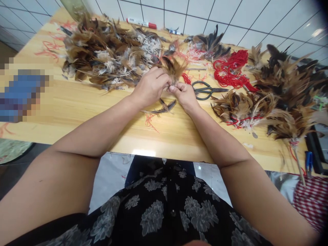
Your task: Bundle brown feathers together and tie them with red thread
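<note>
My left hand [153,86] and my right hand [185,95] meet over the middle of the table, fingertips pinched together. Between them rises a small bunch of brown feathers [174,68], both hands closed at its lower end. What the fingertips press there is too small to make out. Just right of my right hand lie black-handled scissors [211,90], blades pointing right. Below the hands are loose dark feathers [165,108] and a tangle of thin red thread [150,121]. A large heap of brown feathers [102,51] spreads beyond my left hand.
A red yarn hank [230,70] lies behind the scissors. Tied feather bunches [246,106] and a feather duster [294,123] with a stick handle occupy the right side. A red marker [141,23] lies near the tiled wall. Blue pens [309,162] sit at the right edge.
</note>
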`<state>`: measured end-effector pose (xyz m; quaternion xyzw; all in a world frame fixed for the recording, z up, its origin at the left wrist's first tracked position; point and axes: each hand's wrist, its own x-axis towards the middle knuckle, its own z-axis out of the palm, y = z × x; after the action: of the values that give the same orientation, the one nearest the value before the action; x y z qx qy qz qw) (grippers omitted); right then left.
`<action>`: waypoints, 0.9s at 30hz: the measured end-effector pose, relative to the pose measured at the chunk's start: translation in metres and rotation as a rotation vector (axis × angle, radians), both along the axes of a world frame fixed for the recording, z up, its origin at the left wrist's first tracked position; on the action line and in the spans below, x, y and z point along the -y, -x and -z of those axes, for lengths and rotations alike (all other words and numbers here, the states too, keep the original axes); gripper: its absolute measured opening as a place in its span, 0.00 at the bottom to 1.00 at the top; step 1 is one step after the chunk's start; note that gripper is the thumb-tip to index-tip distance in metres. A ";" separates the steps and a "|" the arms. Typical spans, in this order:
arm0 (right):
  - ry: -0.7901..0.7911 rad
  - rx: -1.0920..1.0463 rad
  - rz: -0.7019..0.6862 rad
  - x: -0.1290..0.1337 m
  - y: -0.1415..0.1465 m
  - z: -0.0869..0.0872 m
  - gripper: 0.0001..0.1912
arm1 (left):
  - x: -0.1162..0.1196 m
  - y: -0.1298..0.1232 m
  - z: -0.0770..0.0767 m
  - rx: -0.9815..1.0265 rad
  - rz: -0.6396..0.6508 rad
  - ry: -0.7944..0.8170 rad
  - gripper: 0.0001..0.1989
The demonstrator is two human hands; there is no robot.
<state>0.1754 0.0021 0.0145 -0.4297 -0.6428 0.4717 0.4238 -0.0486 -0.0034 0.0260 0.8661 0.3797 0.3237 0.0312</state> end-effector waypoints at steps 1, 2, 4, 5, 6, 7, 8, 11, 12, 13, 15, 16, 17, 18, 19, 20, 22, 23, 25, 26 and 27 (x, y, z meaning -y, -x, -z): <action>-0.012 0.009 -0.005 -0.001 0.000 0.002 0.36 | 0.002 -0.001 -0.002 -0.002 -0.004 -0.007 0.21; -0.021 0.015 -0.007 -0.002 -0.001 0.004 0.36 | 0.003 -0.001 -0.004 -0.004 -0.009 -0.021 0.21; -0.025 0.010 0.004 -0.006 -0.003 0.010 0.35 | 0.003 0.004 -0.009 -0.005 -0.033 -0.084 0.21; -0.021 0.000 0.014 -0.007 -0.004 0.013 0.34 | 0.001 0.008 -0.012 0.004 -0.060 -0.125 0.20; -0.016 -0.012 0.025 -0.009 -0.005 0.016 0.34 | -0.002 0.015 -0.015 0.026 -0.103 -0.170 0.19; -0.013 -0.023 0.036 -0.011 -0.006 0.018 0.34 | -0.007 0.024 -0.018 0.042 -0.156 -0.198 0.17; -0.013 -0.032 0.049 -0.013 -0.007 0.020 0.35 | -0.013 0.034 -0.020 0.073 -0.223 -0.215 0.16; -0.026 -0.052 0.087 -0.019 -0.010 0.026 0.37 | -0.035 0.071 -0.021 0.005 -0.333 -0.092 0.14; -0.032 -0.063 0.094 -0.020 -0.011 0.027 0.38 | -0.042 0.084 -0.019 -0.029 -0.341 -0.011 0.16; -0.040 -0.076 0.098 -0.021 -0.012 0.028 0.39 | -0.049 0.097 -0.017 -0.048 -0.345 0.077 0.18; -0.052 -0.099 0.102 -0.023 -0.013 0.030 0.41 | -0.059 0.118 -0.011 -0.095 -0.318 0.229 0.22; -0.055 -0.106 0.107 -0.023 -0.013 0.031 0.41 | -0.063 0.126 -0.008 -0.107 -0.295 0.278 0.23; -0.056 -0.108 0.114 -0.024 -0.013 0.032 0.41 | -0.066 0.132 -0.004 -0.119 -0.262 0.311 0.25; -0.056 -0.106 0.121 -0.024 -0.013 0.032 0.41 | -0.068 0.135 -0.001 -0.135 -0.219 0.332 0.25; -0.057 -0.104 0.125 -0.024 -0.013 0.033 0.41 | -0.069 0.135 0.002 -0.149 -0.180 0.340 0.25; -0.059 -0.102 0.128 -0.023 -0.013 0.034 0.41 | -0.070 0.133 0.006 -0.164 -0.157 0.334 0.25; -0.064 -0.100 0.129 -0.023 -0.014 0.034 0.39 | -0.070 0.125 0.013 -0.199 -0.172 0.308 0.25; -0.065 -0.099 0.128 -0.023 -0.014 0.035 0.38 | -0.071 0.120 0.016 -0.208 -0.208 0.295 0.25; -0.066 -0.090 0.126 -0.023 -0.014 0.035 0.36 | -0.072 0.110 0.023 -0.223 -0.266 0.269 0.25; -0.067 -0.083 0.127 -0.023 -0.014 0.035 0.35 | -0.074 0.107 0.026 -0.230 -0.266 0.257 0.24; -0.070 -0.078 0.128 -0.022 -0.014 0.035 0.34 | -0.075 0.105 0.029 -0.227 -0.249 0.240 0.23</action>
<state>0.1890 0.0245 -0.0208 -0.4361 -0.6133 0.4374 0.4923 -0.1535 0.0714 -0.0028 0.8335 0.5207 0.1777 0.0509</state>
